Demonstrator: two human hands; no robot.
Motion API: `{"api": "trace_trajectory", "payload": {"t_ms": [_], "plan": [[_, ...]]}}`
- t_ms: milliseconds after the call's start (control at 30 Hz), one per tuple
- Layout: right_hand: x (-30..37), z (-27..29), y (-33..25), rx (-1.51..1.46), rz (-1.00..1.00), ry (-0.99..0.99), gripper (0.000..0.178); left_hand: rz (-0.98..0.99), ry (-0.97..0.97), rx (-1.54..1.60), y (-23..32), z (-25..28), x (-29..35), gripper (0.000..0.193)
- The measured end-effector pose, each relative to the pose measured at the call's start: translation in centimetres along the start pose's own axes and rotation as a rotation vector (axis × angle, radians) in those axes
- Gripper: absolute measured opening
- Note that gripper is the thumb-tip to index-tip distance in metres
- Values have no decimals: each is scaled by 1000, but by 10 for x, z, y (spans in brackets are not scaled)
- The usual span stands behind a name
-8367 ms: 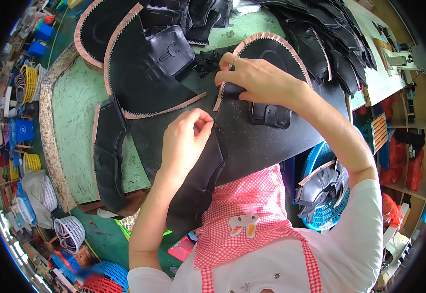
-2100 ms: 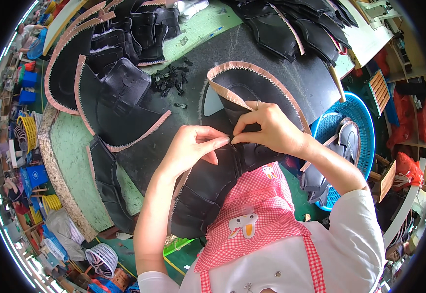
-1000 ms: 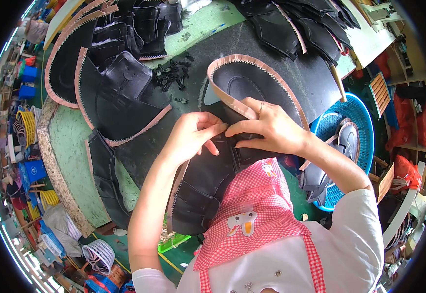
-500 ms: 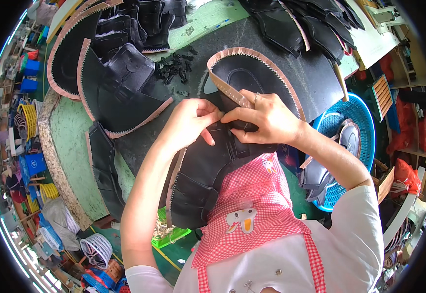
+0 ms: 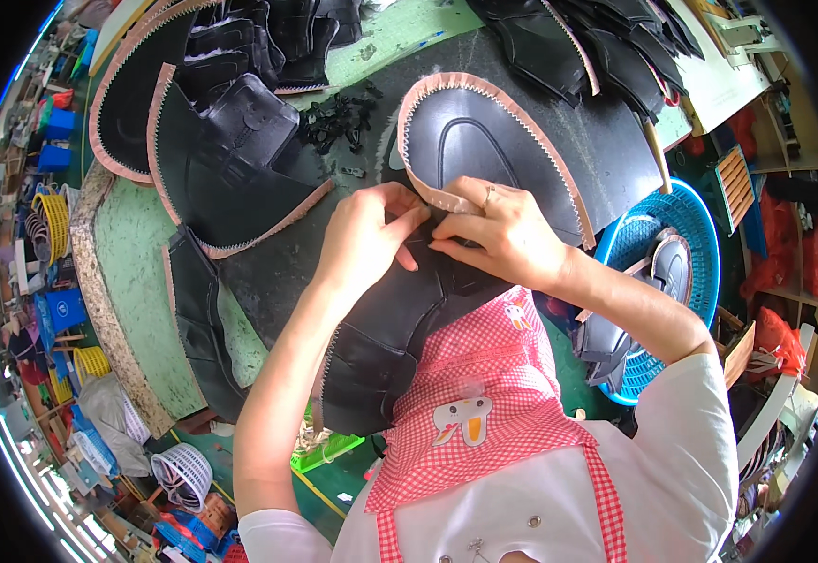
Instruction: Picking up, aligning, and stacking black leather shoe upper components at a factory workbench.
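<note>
A black leather shoe upper (image 5: 484,141), edged with a tan zigzag-trimmed strip, lies across the bench in front of me. Its lower section (image 5: 376,338) hangs over toward my apron. My left hand (image 5: 367,235) pinches the leather near the middle with thumb and forefinger. Close beside it, my right hand (image 5: 512,235), with a ring on one finger, grips the upper just below its curved toe end. The fingertips nearly meet, and any small part between them is hidden. Small black pieces (image 5: 341,117) lie in a heap beyond my left hand.
More black uppers (image 5: 240,202) lie at the left, and another stack (image 5: 578,56) sits at the far right. A blue basket (image 5: 704,244) holding shoe parts stands right of the bench. Below the bench is a green tray (image 5: 329,453). The bench's stone-like edge (image 5: 99,281) runs along the left.
The toe end of the upper has opened out flatter and moved slightly away, showing more of its black surface. Both hands stay close together, the right a little lower.
</note>
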State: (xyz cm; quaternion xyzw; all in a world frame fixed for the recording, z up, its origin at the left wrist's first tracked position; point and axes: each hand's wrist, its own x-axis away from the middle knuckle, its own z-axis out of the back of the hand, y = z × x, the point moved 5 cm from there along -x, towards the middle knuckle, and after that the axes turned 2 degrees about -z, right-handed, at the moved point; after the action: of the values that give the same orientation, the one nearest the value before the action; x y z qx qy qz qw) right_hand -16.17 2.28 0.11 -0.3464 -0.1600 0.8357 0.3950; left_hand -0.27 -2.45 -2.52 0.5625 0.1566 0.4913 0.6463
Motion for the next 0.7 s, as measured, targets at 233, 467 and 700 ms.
{"api": "trace_trajectory", "payload": {"t_ms": [233, 467, 700], "plan": [[0, 4, 4, 56, -79, -46, 18, 18, -41, -12, 4, 4, -3, 20], [-5, 7, -1, 78, -109, 40, 19, 21, -41, -85, -5, 2, -5, 21], [14, -4, -36, 161, 9, 32, 13, -65, 150, -56, -22, 3, -2, 19]]}}
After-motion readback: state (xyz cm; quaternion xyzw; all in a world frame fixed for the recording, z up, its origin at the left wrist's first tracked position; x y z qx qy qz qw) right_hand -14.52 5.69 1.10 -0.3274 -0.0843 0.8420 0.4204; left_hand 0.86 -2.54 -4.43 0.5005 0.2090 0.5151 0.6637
